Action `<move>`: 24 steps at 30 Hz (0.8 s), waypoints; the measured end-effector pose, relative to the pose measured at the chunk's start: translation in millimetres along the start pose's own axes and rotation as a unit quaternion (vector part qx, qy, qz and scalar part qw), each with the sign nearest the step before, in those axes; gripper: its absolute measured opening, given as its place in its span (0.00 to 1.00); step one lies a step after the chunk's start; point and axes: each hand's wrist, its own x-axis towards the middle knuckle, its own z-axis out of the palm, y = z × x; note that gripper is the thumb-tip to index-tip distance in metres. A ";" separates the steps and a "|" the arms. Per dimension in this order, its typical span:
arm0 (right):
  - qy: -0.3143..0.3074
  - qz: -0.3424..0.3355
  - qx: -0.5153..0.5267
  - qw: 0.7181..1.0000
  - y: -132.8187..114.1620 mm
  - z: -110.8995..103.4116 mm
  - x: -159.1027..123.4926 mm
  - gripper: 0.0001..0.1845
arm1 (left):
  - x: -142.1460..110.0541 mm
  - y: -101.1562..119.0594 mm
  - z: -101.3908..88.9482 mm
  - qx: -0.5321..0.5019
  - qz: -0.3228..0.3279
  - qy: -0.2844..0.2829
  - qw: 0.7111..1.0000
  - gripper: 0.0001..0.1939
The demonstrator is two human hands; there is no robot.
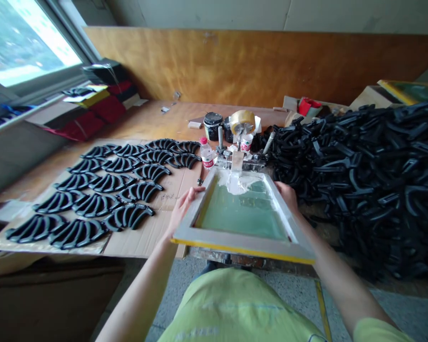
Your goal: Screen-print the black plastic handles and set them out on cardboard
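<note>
A screen printing frame (235, 237) with pale taped borders, a yellow front edge and green mesh is in front of me, its near edge out over the table's edge. My left hand (181, 209) grips its left side, the fingertips near the far left corner. On the opposite side my right hand (288, 195) grips the frame's right edge; part of that hand is hidden behind it. White ink (239, 184) is smeared over the far end of the mesh. A pale flat blade (237, 162) stands in the ink. Behind the frame is a metal clamp fixture (251, 164).
Rows of curved black plastic parts (92, 199) lie on cardboard (160, 204) to the left. A large heap of similar parts (371, 175) fills the right. Behind the frame stand a red-capped bottle (207, 156), an ink-stained tub (213, 127) and a tape roll (242, 121).
</note>
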 end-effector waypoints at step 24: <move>-0.169 -0.322 -0.060 0.930 -82.9 22.2 15.0 0.09 | -1.4 -113.7 -2.4 0.026 -0.122 0.016 0.992 0.33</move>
